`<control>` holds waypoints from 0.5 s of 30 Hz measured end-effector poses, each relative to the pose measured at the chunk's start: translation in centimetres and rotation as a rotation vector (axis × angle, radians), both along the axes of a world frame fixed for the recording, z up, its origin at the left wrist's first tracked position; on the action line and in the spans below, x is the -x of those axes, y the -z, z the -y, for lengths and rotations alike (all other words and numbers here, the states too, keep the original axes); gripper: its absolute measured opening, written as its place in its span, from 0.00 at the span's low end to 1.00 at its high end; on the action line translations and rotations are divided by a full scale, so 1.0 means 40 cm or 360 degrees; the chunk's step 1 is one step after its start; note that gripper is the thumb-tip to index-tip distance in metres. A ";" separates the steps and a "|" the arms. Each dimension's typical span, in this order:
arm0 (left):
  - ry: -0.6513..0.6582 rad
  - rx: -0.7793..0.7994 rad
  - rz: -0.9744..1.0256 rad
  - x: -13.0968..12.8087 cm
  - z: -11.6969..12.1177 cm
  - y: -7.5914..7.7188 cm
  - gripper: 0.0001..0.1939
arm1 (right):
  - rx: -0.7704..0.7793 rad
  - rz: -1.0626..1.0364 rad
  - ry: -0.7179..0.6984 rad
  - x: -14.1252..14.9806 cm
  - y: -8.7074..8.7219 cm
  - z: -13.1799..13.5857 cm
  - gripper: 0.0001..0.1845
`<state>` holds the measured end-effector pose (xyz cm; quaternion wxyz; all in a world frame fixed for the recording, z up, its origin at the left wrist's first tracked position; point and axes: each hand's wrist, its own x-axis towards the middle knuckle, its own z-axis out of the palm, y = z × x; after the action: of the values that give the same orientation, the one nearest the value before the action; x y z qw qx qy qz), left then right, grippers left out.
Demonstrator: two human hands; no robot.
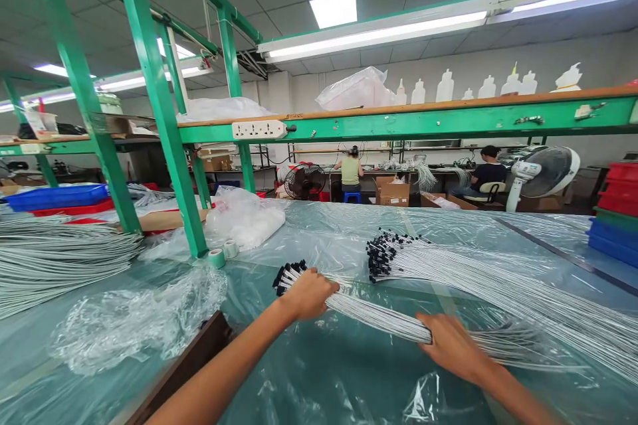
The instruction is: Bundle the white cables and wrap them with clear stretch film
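A bundle of thin white cables (375,317) with black connectors at one end stretches between my two hands over the plastic-covered table. My left hand (310,293) is closed round the bundle just behind the black connectors (289,275). Farther along, my right hand (451,343) grips the same bundle, and loose cable ends fan out to the right beyond it. Behind the bundle, a larger pile of white cables (463,272) lies on the table, its black connectors (386,254) pointing left.
Crumpled clear plastic (142,319) and a dark brown board (184,365) are at the left. Green uprights (164,113) carry a shelf with a power strip (259,129). Tape rolls (216,257) stand by one upright. Stacked bins (615,239) are at right. Two people sit farther back.
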<state>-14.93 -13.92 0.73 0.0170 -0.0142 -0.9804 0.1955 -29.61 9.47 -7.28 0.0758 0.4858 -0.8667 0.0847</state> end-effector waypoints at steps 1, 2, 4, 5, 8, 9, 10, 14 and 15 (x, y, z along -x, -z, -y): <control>-0.0036 -0.0034 0.0018 -0.002 -0.005 0.023 0.12 | -0.0012 -0.0022 -0.0010 0.003 0.010 -0.003 0.07; -0.0074 -0.0068 0.0039 -0.003 -0.010 0.047 0.13 | -0.0025 -0.0045 -0.0021 0.006 0.019 -0.003 0.08; -0.0143 -0.0142 0.0103 -0.004 -0.020 0.090 0.14 | -0.0051 -0.0097 -0.0046 0.011 0.039 -0.002 0.09; -0.0173 -0.0181 0.0153 -0.003 -0.023 0.107 0.14 | -0.0066 -0.0123 -0.0058 0.014 0.049 -0.001 0.10; -0.0249 -0.0284 0.0370 0.008 -0.031 0.128 0.20 | -0.0106 -0.0198 -0.0099 0.021 0.078 -0.002 0.10; -0.0286 -0.0318 0.0478 0.015 -0.036 0.125 0.29 | -0.0118 -0.0219 -0.0117 0.023 0.086 -0.003 0.10; -0.0319 -0.0359 0.0591 0.025 -0.045 0.119 0.41 | -0.0129 -0.0238 -0.0134 0.025 0.092 -0.004 0.10; -0.0213 -0.0608 0.0745 0.089 -0.124 0.099 0.66 | -0.0163 -0.0288 -0.0185 0.030 0.099 -0.004 0.08; -0.0156 -0.0648 0.0715 0.109 -0.151 0.103 0.67 | -0.0168 -0.0299 -0.0191 0.031 0.097 -0.003 0.08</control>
<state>-19.29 -7.87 -3.38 -0.2072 -0.0059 -0.9782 -0.0123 -30.85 9.59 -11.15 0.1258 0.5459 -0.8284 -0.0025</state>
